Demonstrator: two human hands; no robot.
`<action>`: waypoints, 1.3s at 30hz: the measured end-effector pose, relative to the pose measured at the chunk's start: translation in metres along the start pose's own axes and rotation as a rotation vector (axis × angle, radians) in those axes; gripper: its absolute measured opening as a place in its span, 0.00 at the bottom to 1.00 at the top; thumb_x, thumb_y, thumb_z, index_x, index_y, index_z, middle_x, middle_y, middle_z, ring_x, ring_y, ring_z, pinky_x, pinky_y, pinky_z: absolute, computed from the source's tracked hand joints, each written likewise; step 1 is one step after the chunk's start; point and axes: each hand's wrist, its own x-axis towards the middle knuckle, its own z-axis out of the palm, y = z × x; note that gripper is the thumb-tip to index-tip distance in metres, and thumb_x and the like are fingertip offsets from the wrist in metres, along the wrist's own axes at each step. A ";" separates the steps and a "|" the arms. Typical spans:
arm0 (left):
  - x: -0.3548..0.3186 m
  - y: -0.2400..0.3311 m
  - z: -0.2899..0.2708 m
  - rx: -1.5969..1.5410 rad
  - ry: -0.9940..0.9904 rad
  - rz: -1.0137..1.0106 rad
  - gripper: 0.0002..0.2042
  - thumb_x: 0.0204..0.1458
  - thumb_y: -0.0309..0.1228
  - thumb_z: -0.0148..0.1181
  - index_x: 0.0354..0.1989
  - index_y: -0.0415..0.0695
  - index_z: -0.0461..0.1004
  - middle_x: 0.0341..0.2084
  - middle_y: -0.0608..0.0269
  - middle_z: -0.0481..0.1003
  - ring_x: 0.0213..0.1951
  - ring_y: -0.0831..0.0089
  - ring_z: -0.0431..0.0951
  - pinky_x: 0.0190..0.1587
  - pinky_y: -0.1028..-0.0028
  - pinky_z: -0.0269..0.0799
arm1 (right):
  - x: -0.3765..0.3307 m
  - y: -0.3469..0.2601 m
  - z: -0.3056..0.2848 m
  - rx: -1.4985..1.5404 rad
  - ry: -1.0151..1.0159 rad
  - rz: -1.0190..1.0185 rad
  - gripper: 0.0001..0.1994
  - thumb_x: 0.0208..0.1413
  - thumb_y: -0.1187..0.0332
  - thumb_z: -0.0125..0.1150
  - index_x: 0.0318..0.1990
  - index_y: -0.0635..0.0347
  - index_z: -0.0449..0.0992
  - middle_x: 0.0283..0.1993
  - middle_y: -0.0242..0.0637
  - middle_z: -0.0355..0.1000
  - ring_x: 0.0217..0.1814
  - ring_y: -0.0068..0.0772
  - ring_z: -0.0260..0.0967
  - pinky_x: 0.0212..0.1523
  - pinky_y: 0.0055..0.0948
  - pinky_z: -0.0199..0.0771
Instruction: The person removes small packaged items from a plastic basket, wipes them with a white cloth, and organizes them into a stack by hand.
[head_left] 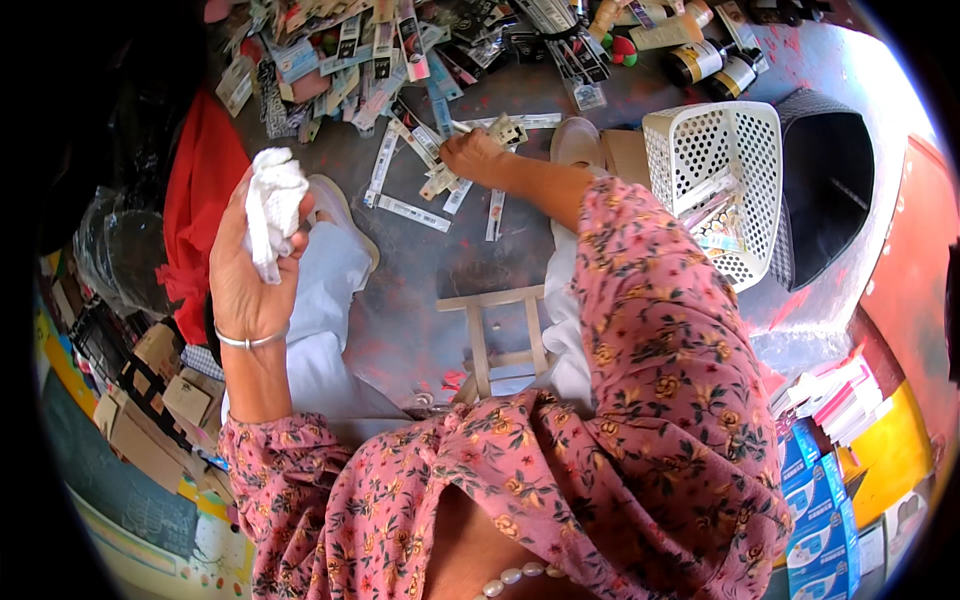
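Note:
My left hand point(248, 275) is raised at the left, its fingers closed round a crumpled white cloth point(274, 205). Reaching forward to the floor, my right hand point(474, 158) has its fingers bent down over some small carded packages point(438, 182). What its fingertips grip, if anything, is hidden. Several long, thin white packages point(413, 213) lie scattered about that hand. Just beyond them spreads a large heap of small packaged goods point(375, 60).
A white perforated basket point(668, 130) with some packages in it stands at the right, beside a dark bin point(825, 190). Dark bottles point(697, 62) lie at the far right. Red cloth point(200, 190) hangs at the left. Between my legs is a wooden stool point(480, 340).

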 end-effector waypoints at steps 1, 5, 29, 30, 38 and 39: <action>-0.001 0.000 0.000 -0.007 0.013 0.002 0.15 0.56 0.35 0.44 0.49 0.41 0.65 0.39 0.60 0.73 0.34 0.67 0.76 0.23 0.80 0.68 | -0.001 -0.002 0.005 0.015 -0.048 -0.001 0.09 0.44 0.69 0.53 0.33 0.61 0.74 0.29 0.38 0.71 0.36 0.38 0.72 0.29 0.41 0.69; -0.002 0.000 -0.002 -0.018 0.019 0.007 0.16 0.56 0.36 0.43 0.50 0.43 0.64 0.41 0.59 0.72 0.35 0.66 0.76 0.23 0.80 0.69 | -0.007 0.004 0.001 0.063 -0.341 0.038 0.10 0.45 0.68 0.53 0.35 0.60 0.75 0.34 0.39 0.73 0.40 0.38 0.71 0.32 0.41 0.69; -0.003 0.001 -0.004 -0.016 0.028 0.030 0.16 0.56 0.35 0.45 0.50 0.40 0.65 0.38 0.60 0.73 0.35 0.67 0.76 0.23 0.81 0.70 | -0.025 0.038 -0.006 0.079 -0.247 0.501 0.13 0.44 0.66 0.54 0.39 0.55 0.73 0.42 0.37 0.69 0.48 0.37 0.62 0.39 0.38 0.61; -0.004 0.000 -0.003 -0.015 0.034 0.028 0.16 0.56 0.35 0.45 0.50 0.40 0.65 0.38 0.60 0.73 0.35 0.67 0.76 0.23 0.81 0.70 | -0.029 0.041 -0.009 0.077 -0.202 0.435 0.12 0.44 0.67 0.54 0.39 0.54 0.73 0.41 0.37 0.69 0.46 0.38 0.63 0.38 0.38 0.63; -0.002 0.001 -0.004 -0.002 0.033 0.032 0.16 0.55 0.35 0.45 0.49 0.39 0.65 0.39 0.59 0.73 0.36 0.67 0.76 0.24 0.80 0.70 | -0.017 0.065 -0.090 0.335 -0.053 0.193 0.16 0.41 0.72 0.50 0.43 0.55 0.68 0.32 0.42 0.72 0.31 0.44 0.72 0.28 0.39 0.71; -0.002 0.001 -0.003 -0.006 0.029 0.032 0.16 0.55 0.35 0.45 0.49 0.39 0.65 0.39 0.59 0.73 0.36 0.67 0.76 0.24 0.80 0.70 | -0.017 0.067 -0.096 0.358 0.006 0.168 0.17 0.41 0.72 0.50 0.43 0.55 0.67 0.33 0.42 0.72 0.33 0.44 0.72 0.30 0.39 0.71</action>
